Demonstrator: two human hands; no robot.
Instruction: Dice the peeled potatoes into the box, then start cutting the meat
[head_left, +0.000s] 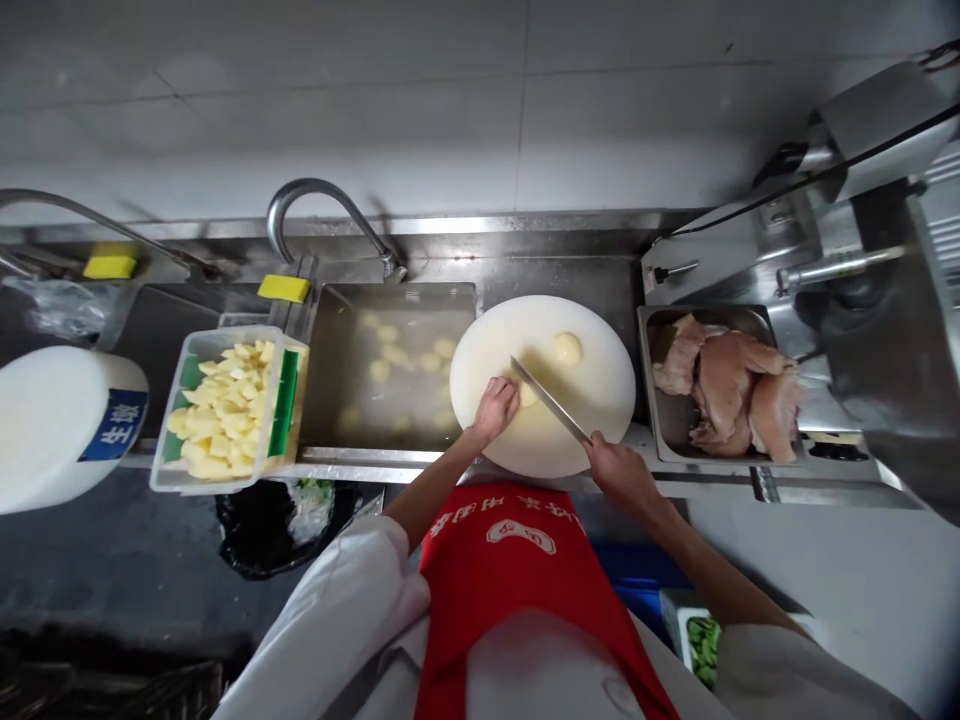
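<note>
On a round white cutting board [510, 330], my left hand [498, 408] has its fingers curled onto a peeled potato [528, 396], holding it against the board. My right hand [619, 465] grips the handle of a kitchen knife [553, 402]. The blade slants from lower right to upper left, its edge over or against that potato; whether it has cut in is hard to see. Another peeled potato piece [568, 348] lies apart, toward the board's back right.
Left of the board, a sink [397, 420] holds water and several potatoes. Further left stands a clear plastic tub [211, 484] of cut potato chunks. To the right, a steel tray [667, 440] holds raw meat [727, 385]. A curved faucet [322, 187] rises behind the sink.
</note>
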